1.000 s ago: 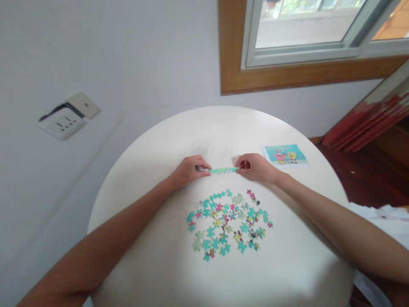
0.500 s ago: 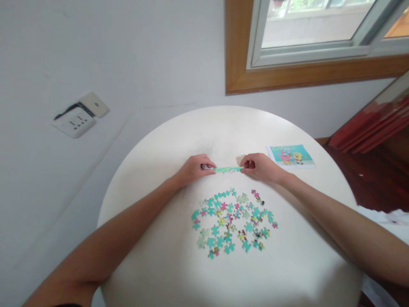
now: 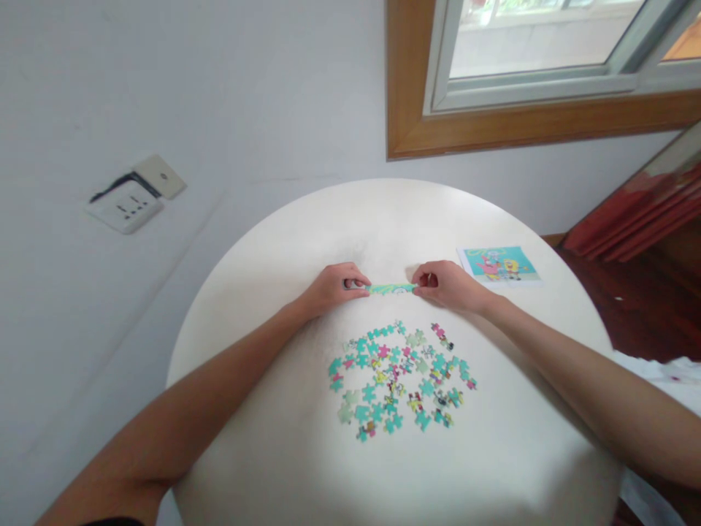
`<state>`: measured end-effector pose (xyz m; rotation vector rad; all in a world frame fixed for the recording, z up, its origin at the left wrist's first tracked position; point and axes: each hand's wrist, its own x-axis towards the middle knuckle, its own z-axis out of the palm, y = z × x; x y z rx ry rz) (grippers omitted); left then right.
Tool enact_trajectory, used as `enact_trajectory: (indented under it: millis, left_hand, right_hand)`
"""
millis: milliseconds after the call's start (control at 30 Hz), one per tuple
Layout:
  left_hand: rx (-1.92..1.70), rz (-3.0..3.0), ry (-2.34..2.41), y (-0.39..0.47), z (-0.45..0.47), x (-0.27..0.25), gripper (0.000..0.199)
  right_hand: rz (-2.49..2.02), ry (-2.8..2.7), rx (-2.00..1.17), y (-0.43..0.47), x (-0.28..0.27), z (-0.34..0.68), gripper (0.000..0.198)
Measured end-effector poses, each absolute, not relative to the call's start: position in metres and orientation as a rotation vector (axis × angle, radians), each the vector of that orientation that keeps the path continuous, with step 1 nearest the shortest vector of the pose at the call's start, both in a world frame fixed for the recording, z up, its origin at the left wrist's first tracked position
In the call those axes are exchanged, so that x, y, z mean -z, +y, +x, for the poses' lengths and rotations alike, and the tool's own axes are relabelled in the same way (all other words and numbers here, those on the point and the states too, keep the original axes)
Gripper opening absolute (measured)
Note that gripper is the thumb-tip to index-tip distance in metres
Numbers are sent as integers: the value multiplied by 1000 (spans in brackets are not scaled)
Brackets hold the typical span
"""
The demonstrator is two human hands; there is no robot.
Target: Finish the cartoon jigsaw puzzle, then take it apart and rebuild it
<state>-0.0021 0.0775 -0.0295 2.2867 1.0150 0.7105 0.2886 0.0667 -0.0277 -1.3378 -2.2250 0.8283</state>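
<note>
Left grip [image 3: 340, 287] and right grip [image 3: 442, 283] pinch a jigsaw strip [image 3: 391, 289] by its ends, loose puzzle pieces [image 3: 393, 387] at its six o'clock, SpongeBob picture [image 3: 502, 264] at two o'clock on the surface [image 3: 307, 467].

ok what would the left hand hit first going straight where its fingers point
The narrow teal-and-green puzzle strip touching the left hand; beyond it, probably the right hand, though depth is unclear.
</note>
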Motion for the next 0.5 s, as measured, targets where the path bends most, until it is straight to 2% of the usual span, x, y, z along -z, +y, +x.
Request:
enact_trajectory:
  millis: [500]
  left_hand:
    - [-695, 2281, 1023, 77, -1, 28, 18]
  right_hand:
    - [-1334, -2229, -837, 64, 23, 288, 8]
